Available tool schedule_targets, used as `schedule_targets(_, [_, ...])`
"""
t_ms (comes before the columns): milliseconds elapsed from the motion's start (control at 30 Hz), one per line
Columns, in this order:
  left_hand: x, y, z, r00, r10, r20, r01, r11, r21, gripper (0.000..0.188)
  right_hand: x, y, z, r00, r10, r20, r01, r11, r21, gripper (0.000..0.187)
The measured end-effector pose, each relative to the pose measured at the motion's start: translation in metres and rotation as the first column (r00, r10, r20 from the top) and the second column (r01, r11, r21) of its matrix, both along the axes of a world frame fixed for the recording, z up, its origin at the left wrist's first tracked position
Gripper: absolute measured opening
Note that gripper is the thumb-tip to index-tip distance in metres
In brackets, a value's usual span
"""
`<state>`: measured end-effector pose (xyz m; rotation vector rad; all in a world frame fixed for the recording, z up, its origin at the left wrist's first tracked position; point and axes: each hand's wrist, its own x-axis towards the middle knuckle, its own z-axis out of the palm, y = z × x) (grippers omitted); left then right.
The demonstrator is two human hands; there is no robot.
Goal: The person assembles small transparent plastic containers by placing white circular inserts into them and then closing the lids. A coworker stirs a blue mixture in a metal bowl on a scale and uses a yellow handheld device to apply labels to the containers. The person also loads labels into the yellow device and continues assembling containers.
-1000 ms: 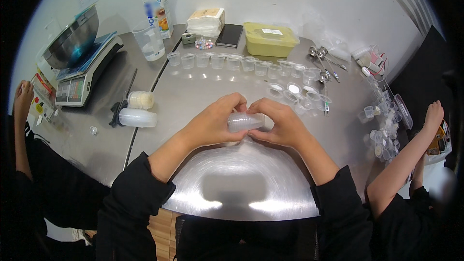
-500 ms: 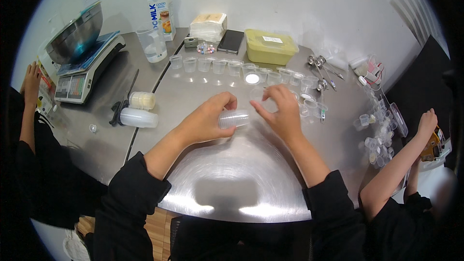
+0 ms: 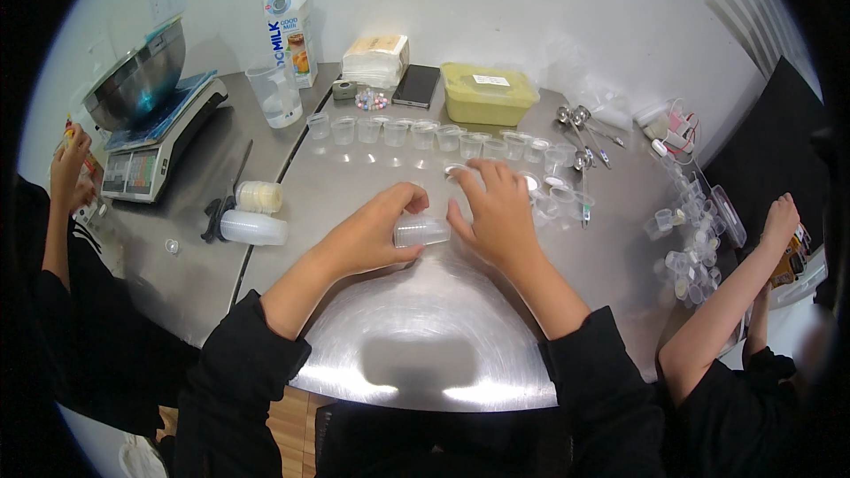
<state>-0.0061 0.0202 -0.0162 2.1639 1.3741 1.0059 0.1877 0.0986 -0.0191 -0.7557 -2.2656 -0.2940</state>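
Note:
My left hand [image 3: 385, 228] is wrapped round a short stack of clear plastic cups [image 3: 421, 231], lying sideways with its end toward my right hand. My right hand [image 3: 494, 208] is open, its fingers spread and its thumb close to that end of the stack. No cup shows in it. Under its fingertips a small white round piece [image 3: 456, 169] is partly hidden. Beyond both hands stands a curved row of small clear cups [image 3: 396, 133]. Several more cups and white lids [image 3: 558, 188] lie just right of my right hand.
At left are a scale [image 3: 146, 159] with a steel bowl [image 3: 142, 75], a jug [image 3: 274, 93], scissors [image 3: 217, 217] and stacked cups [image 3: 254, 227]. A yellow-green box [image 3: 489, 96] and measuring spoons [image 3: 580, 137] stand behind. Small cups [image 3: 691, 257] crowd the right. Co-workers' arms [image 3: 730, 288] reach in from both sides.
My right hand held a clear cup between thumb and fingers; now its fingers are spread with no cup showing. The left hand keeps its hold on the stack. The left co-worker's hand has shifted.

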Motion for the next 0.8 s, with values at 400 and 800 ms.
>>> schedule_targets(400, [-0.001,-0.011,0.001,0.995,0.011,0.097,-0.004,0.997,-0.071,0.054,0.001,-0.025,-0.005,0.881,0.443,-0.167,-0.465,0.738,-0.489,0.044])
schedule_targets(800, [-0.008,-0.014,0.006,0.998,0.022,0.053,-0.018,0.996,-0.082,0.055,0.008,-0.018,-0.005,0.913,0.351,-0.209,-0.406,0.718,-0.566,0.040])
